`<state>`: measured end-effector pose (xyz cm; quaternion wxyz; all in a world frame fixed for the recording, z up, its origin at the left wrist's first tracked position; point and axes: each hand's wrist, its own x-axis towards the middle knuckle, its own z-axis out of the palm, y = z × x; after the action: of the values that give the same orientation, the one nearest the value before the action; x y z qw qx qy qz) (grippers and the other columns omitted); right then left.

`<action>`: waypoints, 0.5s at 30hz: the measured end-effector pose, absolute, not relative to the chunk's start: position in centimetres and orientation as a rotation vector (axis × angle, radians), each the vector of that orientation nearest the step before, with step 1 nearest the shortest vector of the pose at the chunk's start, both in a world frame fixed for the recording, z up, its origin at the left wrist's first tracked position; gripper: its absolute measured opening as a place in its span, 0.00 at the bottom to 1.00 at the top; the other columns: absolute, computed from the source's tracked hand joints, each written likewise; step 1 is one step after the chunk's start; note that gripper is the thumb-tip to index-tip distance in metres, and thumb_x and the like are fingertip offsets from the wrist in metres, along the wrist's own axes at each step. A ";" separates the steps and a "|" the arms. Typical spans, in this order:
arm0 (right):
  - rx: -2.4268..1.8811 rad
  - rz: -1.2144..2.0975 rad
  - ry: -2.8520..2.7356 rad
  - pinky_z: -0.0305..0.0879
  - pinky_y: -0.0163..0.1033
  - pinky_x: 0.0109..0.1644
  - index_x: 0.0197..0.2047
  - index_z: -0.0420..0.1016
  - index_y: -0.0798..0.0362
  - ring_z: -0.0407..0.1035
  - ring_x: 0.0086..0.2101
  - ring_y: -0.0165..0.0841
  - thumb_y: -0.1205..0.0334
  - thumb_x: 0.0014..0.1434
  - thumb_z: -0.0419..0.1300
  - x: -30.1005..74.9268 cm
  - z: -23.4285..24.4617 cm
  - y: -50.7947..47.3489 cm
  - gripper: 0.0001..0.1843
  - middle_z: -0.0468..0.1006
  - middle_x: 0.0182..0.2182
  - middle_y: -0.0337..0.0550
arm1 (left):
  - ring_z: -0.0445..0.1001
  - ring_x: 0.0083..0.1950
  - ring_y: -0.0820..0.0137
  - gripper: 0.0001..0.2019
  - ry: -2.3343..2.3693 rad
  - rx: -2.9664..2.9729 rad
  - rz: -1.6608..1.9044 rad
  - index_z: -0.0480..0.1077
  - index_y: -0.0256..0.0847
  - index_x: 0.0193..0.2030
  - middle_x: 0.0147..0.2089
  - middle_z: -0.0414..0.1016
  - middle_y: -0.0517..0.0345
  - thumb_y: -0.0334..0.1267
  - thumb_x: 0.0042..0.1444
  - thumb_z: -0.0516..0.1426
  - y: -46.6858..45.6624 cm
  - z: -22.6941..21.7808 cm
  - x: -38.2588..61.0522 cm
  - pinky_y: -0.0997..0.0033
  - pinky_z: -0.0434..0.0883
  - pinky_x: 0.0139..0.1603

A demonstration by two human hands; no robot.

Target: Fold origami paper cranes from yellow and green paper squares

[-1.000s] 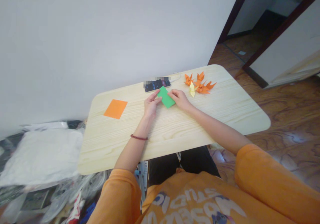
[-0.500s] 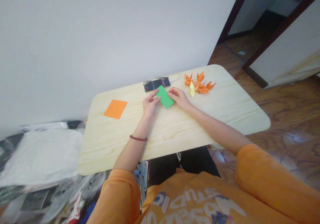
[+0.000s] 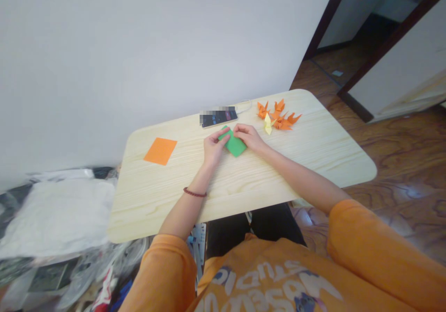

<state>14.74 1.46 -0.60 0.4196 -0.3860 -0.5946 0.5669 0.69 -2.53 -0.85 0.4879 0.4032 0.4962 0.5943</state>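
Left hand [image 3: 214,147] is on the paper, fingers curled together and pressing down on the near corner of a green origami paper [image 3: 234,143], though whether the thumb pinches underneath is impossible to tell from up here! Right hand [image 3: 249,136] comes in from the other side, fingertips [image 3: 237,128] bunched against the paper's upper edge, not spread, and again no clear pinch on show. That green paper sits flat on a pale pine table [image 3: 313,163], right between the two hands, and everything else lines up around it.

Just beyond the green paper, a smartphone [image 3: 219,116] lies face up, part of it blurred out, with a white charging cable [image 3: 245,103] curling away behind it. Off to the right of the green paper, near the hands, there's a small cluster of orange origami cranes [image 3: 282,120], with one yellow origami crane [image 3: 267,124] nestled against them. Well to the left of the green paper, a flat orange paper sheet [image 3: 160,151] lies alone on the wood.

Closer in, below the green paper, a dark beaded bracelet [image 3: 194,192] circles the left wrist, and orange sleeves [image 3: 170,275] run up both arms. Further left of the green paper, past the table edge, sits a white cloth bundle [image 3: 59,219].
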 end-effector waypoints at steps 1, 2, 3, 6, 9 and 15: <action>-0.974 1.414 -1.493 0.51 0.34 0.29 0.21 0.64 0.53 0.55 0.24 0.26 0.60 0.43 0.58 14.7 -0.5 1.5 0.07 0.63 0.19 0.32 | 0.76 0.51 0.62 0.16 1.217 0.960 1.461 0.79 0.39 0.40 0.46 0.80 0.52 0.36 0.40 0.67 -2.5 -0.8 0.6 0.63 0.70 0.56; -0.981 1.410 -1.494 0.51 0.34 0.29 0.21 0.64 0.53 0.55 0.24 0.26 0.60 0.43 0.57 14.7 -0.5 1.5 0.06 0.63 0.18 0.33 | 0.76 0.51 0.62 0.16 1.230 0.945 1.484 0.79 0.39 0.40 0.46 0.80 0.52 0.36 0.40 0.67 -2.4 -0.8 0.6 0.64 0.70 0.55; -0.991 1.414 -1.497 0.50 0.34 0.28 0.21 0.64 0.53 0.55 0.23 0.26 0.61 0.44 0.57 14.7 -0.4 1.5 0.06 0.62 0.18 0.33 | 0.76 0.51 0.62 0.16 1.245 0.933 1.512 0.79 0.39 0.40 0.45 0.81 0.52 0.36 0.41 0.67 -2.3 -0.8 0.4 0.64 0.71 0.55; -1.025 1.438 -1.503 0.47 0.33 0.25 0.21 0.65 0.53 0.53 0.20 0.25 0.62 0.44 0.56 14.8 -0.3 1.4 0.05 0.61 0.15 0.32 | 0.75 0.52 0.63 0.16 1.277 0.909 1.597 0.79 0.40 0.41 0.46 0.80 0.52 0.35 0.42 0.67 -1.9 -1.0 -0.4 0.66 0.70 0.55; -1.044 1.414 -1.507 0.46 0.33 0.23 0.20 0.66 0.53 0.53 0.18 0.24 0.63 0.44 0.56 15.0 -0.3 1.4 0.05 0.63 0.15 0.32 | 0.74 0.54 0.64 0.15 1.294 0.872 1.680 0.79 0.40 0.41 0.49 0.79 0.52 0.34 0.43 0.66 -1.3 -1.3 -1.5 0.67 0.69 0.57; -1.081 1.380 -1.410 0.49 0.32 0.23 0.23 0.66 0.53 0.56 0.19 0.23 0.62 0.47 0.58 15.1 -0.3 1.4 0.06 0.67 0.17 0.33 | 0.72 0.58 0.64 0.16 1.350 0.826 1.811 0.78 0.42 0.44 0.53 0.77 0.51 0.35 0.45 0.65 -0.9 -1.5 -2.4 0.66 0.67 0.60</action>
<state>15.09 1.40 -0.32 0.4312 -0.4336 -0.5656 0.5533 -2.36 -0.92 -1.47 0.3599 0.3205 0.5236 0.7026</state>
